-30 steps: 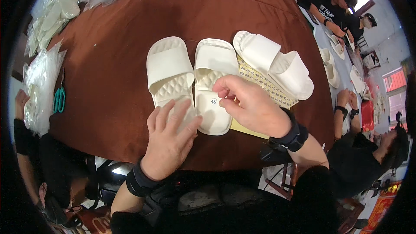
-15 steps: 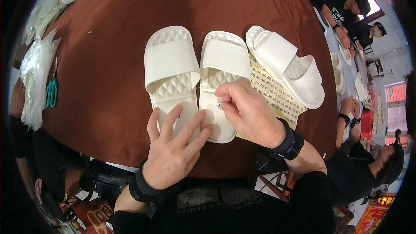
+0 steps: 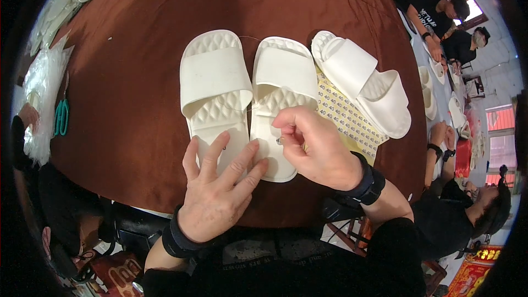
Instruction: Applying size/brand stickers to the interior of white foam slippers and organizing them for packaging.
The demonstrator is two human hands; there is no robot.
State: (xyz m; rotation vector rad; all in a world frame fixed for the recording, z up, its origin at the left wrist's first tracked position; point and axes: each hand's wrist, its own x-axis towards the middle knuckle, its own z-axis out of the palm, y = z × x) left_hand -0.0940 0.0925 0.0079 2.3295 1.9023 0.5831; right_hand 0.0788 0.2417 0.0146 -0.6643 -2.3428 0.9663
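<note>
Two white slide slippers lie side by side, toes away from me: a left slipper (image 3: 214, 77) and a middle slipper (image 3: 285, 71). My left hand (image 3: 214, 192) rests with fingers spread over the heel of the left slipper, its outer fingertips reaching the middle one's heel. Above the middle slipper's heel, my right hand (image 3: 316, 148) is closed in a pinch at a small clear size sticker (image 3: 279, 141). Whether the sticker touches the insole, I cannot tell. A thin thread joins the two slippers.
Right of them lies a yellow sticker sheet (image 3: 346, 115), partly under another pair of white slippers (image 3: 363, 80). Green-handled scissors (image 3: 61, 116) and clear plastic bags (image 3: 44, 99) sit at the left of the brown tablecloth (image 3: 126, 104). Several people work at a table on the right.
The sticker and the right fingertips are slightly lower over the middle slipper's heel. The left hand stays spread. At the far left, another person's hand has come further into view by the bags.
</note>
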